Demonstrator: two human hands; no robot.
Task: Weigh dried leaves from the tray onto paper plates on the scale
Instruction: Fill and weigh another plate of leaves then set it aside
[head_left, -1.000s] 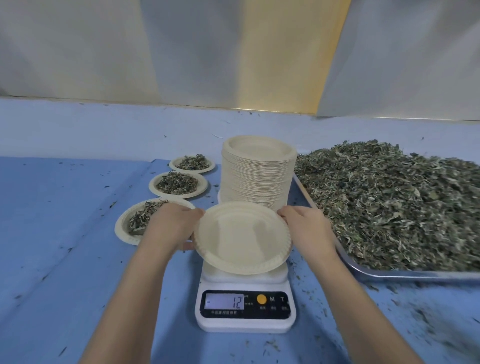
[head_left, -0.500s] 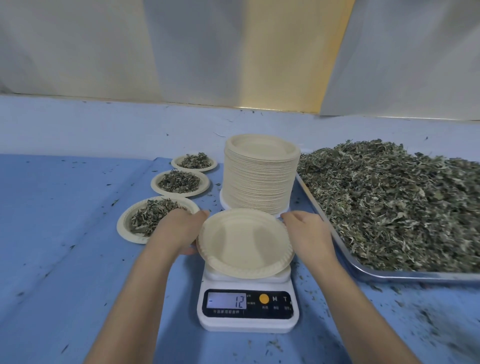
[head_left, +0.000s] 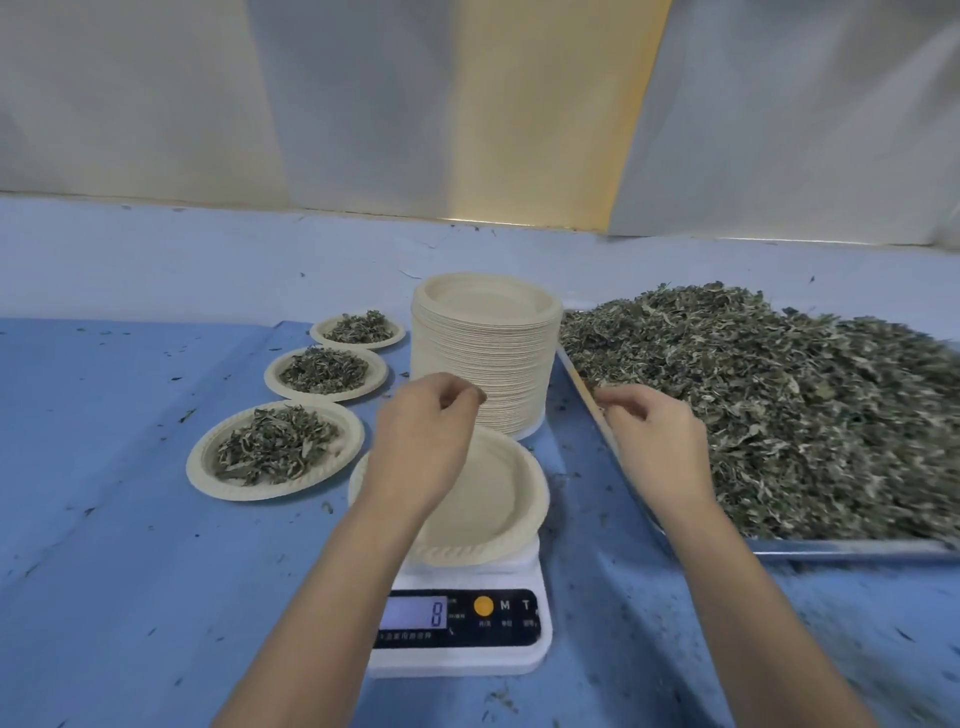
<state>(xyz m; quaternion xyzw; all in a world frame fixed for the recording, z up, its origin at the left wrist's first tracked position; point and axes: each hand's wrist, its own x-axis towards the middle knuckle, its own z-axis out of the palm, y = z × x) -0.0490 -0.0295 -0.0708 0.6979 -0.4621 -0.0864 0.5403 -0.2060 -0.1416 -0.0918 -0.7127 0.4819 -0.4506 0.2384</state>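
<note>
Three filled plates (head_left: 200, 462) sit at left. The left hand (head_left: 423, 441) hovers over the empty plate (head_left: 498, 499) on the scale (head_left: 467, 654), fingers loosely curled and holding nothing. The right hand (head_left: 654, 441) is at the tray (head_left: 831, 546) edge, fingers bent. I cannot tell whether it pinches leaves (head_left: 779, 405). Filling seems about to start; the next move calls for a modest handful, dropped centrally.

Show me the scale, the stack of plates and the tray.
scale (head_left: 467, 661), head view, white front edge below display.
stack of plates (head_left: 498, 353), head view, ribbed side wall.
tray (head_left: 841, 546), head view, near metal rim.
</note>
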